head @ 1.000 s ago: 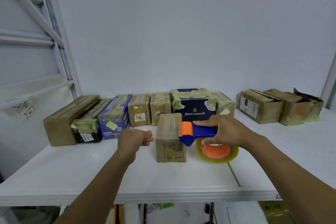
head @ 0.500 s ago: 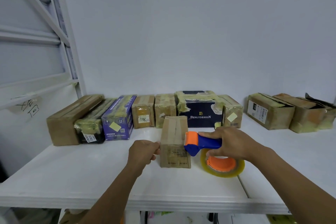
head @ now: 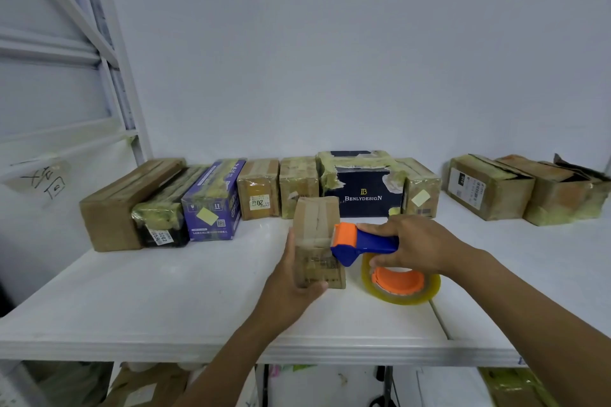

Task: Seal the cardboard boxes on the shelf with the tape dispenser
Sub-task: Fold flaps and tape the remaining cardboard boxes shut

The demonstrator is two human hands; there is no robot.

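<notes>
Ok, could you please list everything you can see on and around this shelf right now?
front box: one, brown, shelf centre, ahead of the row.
tape dispenser: one, blue and orange, yellowish roll, at front box's right edge.
back-row boxes: seven, brown, black, purple, navy, along the wall.
right boxes: three, brown, back right.
shelf: one, white, beneath everything.
rack frame: one, white, far left.
left grip: one hand, holding front box's left side.
right grip: one hand, around tape dispenser's handle.

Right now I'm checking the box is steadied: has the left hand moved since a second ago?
Yes. The left hand moved right: earlier apart from the small box, it now holds that box's left side.
</notes>
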